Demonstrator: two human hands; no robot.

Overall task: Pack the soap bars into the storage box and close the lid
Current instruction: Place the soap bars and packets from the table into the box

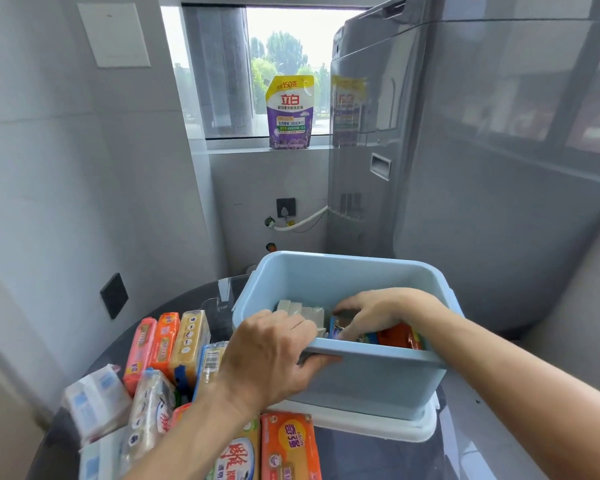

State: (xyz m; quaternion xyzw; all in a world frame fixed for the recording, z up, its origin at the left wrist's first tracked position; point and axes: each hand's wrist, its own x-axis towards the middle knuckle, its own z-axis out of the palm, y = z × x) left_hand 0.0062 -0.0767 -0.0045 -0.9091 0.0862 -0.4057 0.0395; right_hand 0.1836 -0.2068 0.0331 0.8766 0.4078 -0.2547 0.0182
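A light blue storage box [357, 379] stands on its white lid [395, 427] on a dark round table. My left hand [274, 355] grips the box's near rim. Inside the box my right hand [374, 313] rests with bent fingers on wrapped soap bars [395, 336]; whether it holds one I cannot tell. Pale unwrapped bars [302, 311] lie at the box's left side. Several wrapped soap bars [167, 344] in pink, orange and yellow lie on the table left of the box, and an orange pack [290, 445] lies in front.
The dark glass table [378, 455] stands in a tiled corner. A grey washing machine [465, 150] rises right behind the box. A purple detergent pouch [290, 112] stands on the window sill. White tissue-like packs [96, 403] lie at the table's left edge.
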